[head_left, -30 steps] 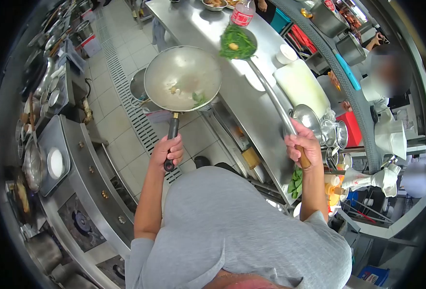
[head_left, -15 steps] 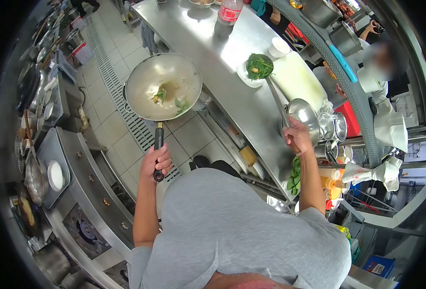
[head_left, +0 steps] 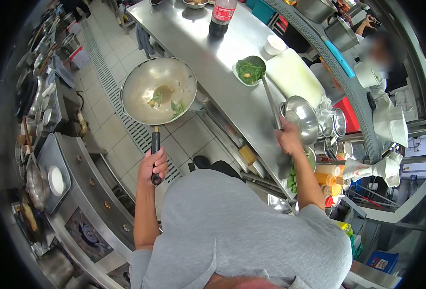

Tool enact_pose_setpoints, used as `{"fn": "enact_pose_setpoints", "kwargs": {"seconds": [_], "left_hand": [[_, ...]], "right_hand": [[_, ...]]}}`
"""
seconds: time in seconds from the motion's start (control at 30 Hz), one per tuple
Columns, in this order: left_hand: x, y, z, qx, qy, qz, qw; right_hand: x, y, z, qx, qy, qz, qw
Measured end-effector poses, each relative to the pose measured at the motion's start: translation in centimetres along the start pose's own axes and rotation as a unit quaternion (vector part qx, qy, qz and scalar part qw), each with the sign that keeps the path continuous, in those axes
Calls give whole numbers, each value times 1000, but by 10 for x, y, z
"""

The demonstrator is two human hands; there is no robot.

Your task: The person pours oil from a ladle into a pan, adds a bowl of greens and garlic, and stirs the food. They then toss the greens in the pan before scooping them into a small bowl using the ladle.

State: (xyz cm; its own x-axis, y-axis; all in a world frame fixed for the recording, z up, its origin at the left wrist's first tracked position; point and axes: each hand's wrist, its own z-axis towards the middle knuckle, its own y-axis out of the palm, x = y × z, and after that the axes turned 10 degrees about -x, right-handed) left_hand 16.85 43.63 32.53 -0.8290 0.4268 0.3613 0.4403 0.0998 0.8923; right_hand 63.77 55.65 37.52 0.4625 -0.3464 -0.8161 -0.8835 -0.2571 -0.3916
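Note:
My left hand (head_left: 154,166) is closed round the black handle of a wok (head_left: 138,98), held over the tiled floor beside the steel counter. A few green leaves and brownish liquid lie inside the wok. My right hand (head_left: 288,137) grips a long-handled ladle (head_left: 271,98), whose bowl is over a white plate (head_left: 237,73) of cooked greens (head_left: 249,72). Beside the plate are a white cup (head_left: 274,45) and a pale cutting board (head_left: 297,77). A steel bowl (head_left: 301,118) sits just past my right hand.
A bottle of dark drink (head_left: 221,18) stands on the steel counter (head_left: 198,53). Stoves and a tray (head_left: 54,159) with a white dish are at left. Squeeze bottles (head_left: 326,179) are at right. A person (head_left: 374,58) is beyond the upper shelf.
The wok has shifted slightly left and down. The ladle's bowl now appears lower and further left, over the greens on the plate. Both hands keep their hold.

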Motion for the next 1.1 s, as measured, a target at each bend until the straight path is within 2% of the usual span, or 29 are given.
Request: {"fn": "enact_pose_setpoints", "kwargs": {"seconds": [0.07,0.17,0.27,0.37,0.47,0.53,0.77,0.87,0.93,1.03,1.1], "left_hand": [[1,1,0,-2,-1,-2,1000],[0,3,-1,-10,-4,-8,1000],[2,4,-1,-9,-6,1,1000],[1,3,-2,-6,-7,9,1000],[2,5,-3,-4,-5,12,1000],[1,3,-3,-8,-3,10,1000],[-2,0,-7,2,-10,37,999],[0,-4,-12,16,-13,46,999],[-2,-8,-10,4,-12,42,999],[-1,-1,-15,30,-23,61,997],[-2,0,-16,31,-14,53,998]], "right_hand": [[-2,9,-7,14,7,-47,999],[-1,-2,-9,17,10,-33,999],[-4,4,-13,31,28,-129,991],[0,-5,-11,55,15,-183,981],[-18,3,-20,54,53,-211,975],[2,-4,-12,74,-2,-233,970],[19,-13,-8,120,-83,-313,938],[-8,-15,-22,62,-30,-157,985],[-4,-16,-28,8,-82,83,993],[-25,-16,-51,-65,-103,137,983],[-51,-1,-60,-102,-110,95,984]]}}
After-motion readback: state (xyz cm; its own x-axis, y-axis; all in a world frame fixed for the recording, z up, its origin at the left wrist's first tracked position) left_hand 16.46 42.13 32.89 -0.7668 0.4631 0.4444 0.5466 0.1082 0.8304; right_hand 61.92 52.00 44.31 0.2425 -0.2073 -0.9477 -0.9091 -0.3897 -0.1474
